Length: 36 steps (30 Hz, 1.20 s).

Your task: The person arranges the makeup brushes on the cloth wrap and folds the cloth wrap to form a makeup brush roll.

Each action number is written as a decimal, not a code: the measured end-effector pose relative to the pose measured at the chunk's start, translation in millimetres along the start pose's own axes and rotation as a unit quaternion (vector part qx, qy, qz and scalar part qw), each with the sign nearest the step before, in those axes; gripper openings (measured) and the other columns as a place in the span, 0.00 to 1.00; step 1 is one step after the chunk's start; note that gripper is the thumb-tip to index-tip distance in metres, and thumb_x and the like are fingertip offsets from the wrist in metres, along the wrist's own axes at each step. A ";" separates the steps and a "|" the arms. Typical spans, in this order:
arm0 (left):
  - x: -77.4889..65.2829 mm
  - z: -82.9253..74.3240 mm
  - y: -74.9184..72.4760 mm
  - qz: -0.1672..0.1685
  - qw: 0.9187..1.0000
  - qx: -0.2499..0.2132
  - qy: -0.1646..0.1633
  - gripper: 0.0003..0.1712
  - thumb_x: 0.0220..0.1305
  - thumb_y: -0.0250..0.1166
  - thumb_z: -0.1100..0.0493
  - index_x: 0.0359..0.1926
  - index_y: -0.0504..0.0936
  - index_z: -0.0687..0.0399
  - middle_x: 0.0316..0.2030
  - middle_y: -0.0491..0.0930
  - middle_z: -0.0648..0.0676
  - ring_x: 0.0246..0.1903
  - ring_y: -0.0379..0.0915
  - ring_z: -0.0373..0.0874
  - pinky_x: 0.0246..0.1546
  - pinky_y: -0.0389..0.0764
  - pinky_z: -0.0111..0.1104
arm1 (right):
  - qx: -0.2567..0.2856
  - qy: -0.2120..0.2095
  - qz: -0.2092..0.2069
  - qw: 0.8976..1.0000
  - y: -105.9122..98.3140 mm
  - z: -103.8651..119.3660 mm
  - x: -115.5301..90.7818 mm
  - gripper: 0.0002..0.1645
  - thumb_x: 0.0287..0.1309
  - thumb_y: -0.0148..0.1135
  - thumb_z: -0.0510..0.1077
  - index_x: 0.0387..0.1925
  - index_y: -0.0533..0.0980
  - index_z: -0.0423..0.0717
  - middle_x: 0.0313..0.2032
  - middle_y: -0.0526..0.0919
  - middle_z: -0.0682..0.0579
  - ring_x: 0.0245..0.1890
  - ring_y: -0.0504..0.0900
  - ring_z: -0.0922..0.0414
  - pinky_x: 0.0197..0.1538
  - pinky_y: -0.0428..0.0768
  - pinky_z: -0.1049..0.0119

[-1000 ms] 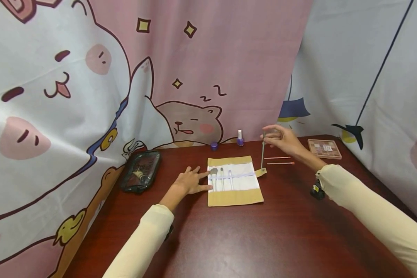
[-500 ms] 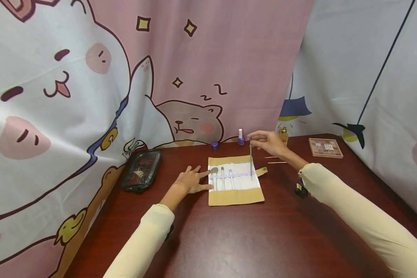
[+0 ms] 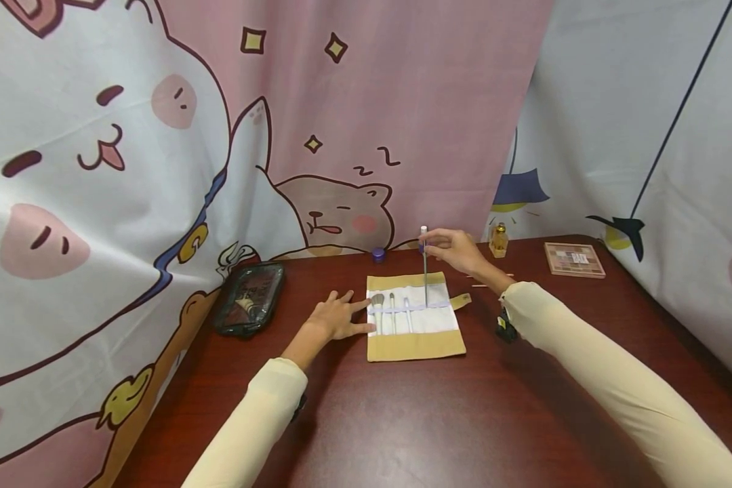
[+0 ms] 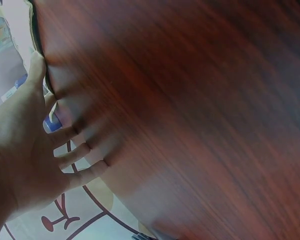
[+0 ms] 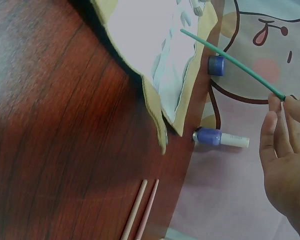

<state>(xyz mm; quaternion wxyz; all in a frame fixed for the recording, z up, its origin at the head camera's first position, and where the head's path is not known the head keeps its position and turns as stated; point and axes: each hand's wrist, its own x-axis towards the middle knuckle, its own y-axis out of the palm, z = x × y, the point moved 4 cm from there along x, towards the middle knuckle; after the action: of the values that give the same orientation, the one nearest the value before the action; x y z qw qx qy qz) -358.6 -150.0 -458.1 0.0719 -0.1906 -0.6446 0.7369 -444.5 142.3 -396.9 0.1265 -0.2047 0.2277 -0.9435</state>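
Note:
A fabric brush roll (image 3: 415, 347), yellow-edged with a white inside, lies unrolled on the table. Three makeup brushes (image 3: 377, 317) sit side by side under its pale purple band (image 3: 438, 305). My left hand (image 3: 332, 320) rests at the roll's left edge with fingers spread; in the left wrist view the thumb (image 4: 37, 67) touches that edge. Above the roll's far edge my right hand (image 3: 457, 251) pinches the top of a thin green brush handle (image 5: 230, 60). It stands nearly upright, its lower end at the band, right of the three brushes.
Two thin pink sticks (image 5: 135, 210) lie right of the roll's tab (image 3: 461, 301). Behind stand a purple nail polish bottle (image 5: 208, 136), a small purple jar (image 3: 378, 255) and a yellow bottle (image 3: 498, 240). A palette (image 3: 575, 260) is far right, a black case (image 3: 250, 298) left.
My right hand has moved left with the green brush handle, from beside the tab to over the white inside at the band. The yellow bottle has come into view. My left hand stays.

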 end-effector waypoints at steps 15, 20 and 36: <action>-0.5 -1.1 -1.2 -0.007 1.000 -0.004 0.005 0.47 0.65 0.48 0.17 0.80 0.59 0.24 0.80 0.57 0.58 0.73 0.58 0.60 0.57 0.78 0.53 | -0.020 -0.008 -0.027 0.999 12.2 -4.2 8.5 0.18 0.67 0.67 0.33 0.57 0.84 0.40 0.55 0.86 0.38 0.48 0.89 0.44 0.45 0.86 0.50; -0.1 -1.2 -1.7 -0.005 1.000 -0.005 0.004 0.47 0.64 0.48 0.16 0.80 0.58 0.24 0.80 0.57 0.58 0.73 0.58 0.60 0.57 0.78 0.53 | -0.060 -0.005 -0.034 0.998 14.4 -5.1 8.3 0.17 0.66 0.68 0.34 0.56 0.85 0.42 0.57 0.85 0.38 0.47 0.89 0.45 0.39 0.86 0.64; -1.5 0.1 -0.8 -0.003 1.000 -0.003 0.000 0.47 0.64 0.48 0.16 0.80 0.58 0.23 0.80 0.57 0.57 0.72 0.59 0.59 0.55 0.79 0.52 | -0.086 0.026 0.021 0.996 29.5 -18.6 -5.6 0.18 0.68 0.69 0.40 0.57 0.84 0.41 0.55 0.87 0.41 0.48 0.89 0.43 0.48 0.86 0.50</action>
<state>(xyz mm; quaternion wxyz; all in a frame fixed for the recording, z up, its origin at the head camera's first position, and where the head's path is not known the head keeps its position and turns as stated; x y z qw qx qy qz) -357.4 -150.4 -457.0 0.0739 -0.1887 -0.6474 0.7347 -443.5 125.7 -428.0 0.1220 -0.1854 0.3155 -0.9226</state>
